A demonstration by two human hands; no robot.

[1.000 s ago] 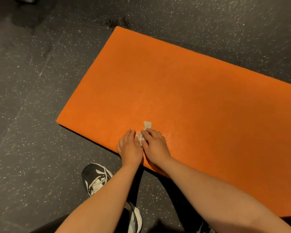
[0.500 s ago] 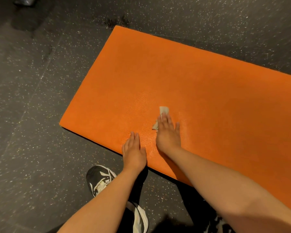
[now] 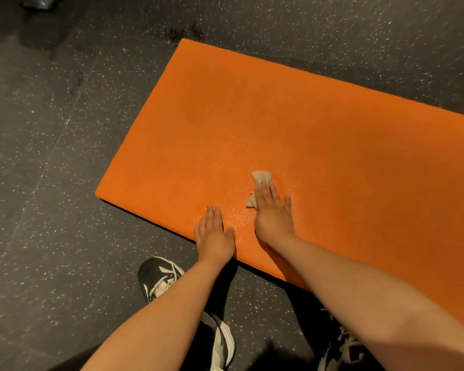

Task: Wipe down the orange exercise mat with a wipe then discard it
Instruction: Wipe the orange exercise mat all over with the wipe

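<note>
The orange exercise mat (image 3: 292, 124) lies flat on the dark speckled floor, running from the centre to the right edge. A small crumpled white wipe (image 3: 261, 178) sits on the mat near its front edge. My right hand (image 3: 273, 212) lies flat on the wipe with straight fingers, pressing it to the mat; part of the wipe shows beyond the fingertips and to the left of the hand. My left hand (image 3: 214, 234) rests flat on the mat's front edge, fingers straight, a little left of the right hand and apart from the wipe.
My black-and-white shoe (image 3: 158, 277) stands on the floor just in front of the mat; my other shoe (image 3: 343, 349) is at the bottom right. A dark object (image 3: 39, 2) sits at the far top left. Speckled floor (image 3: 51, 183) surrounds the mat.
My hands have parted: the right one slid the wipe forward and right across the mat, and the left one stayed flat at the front edge. In the last half second little has shifted.
</note>
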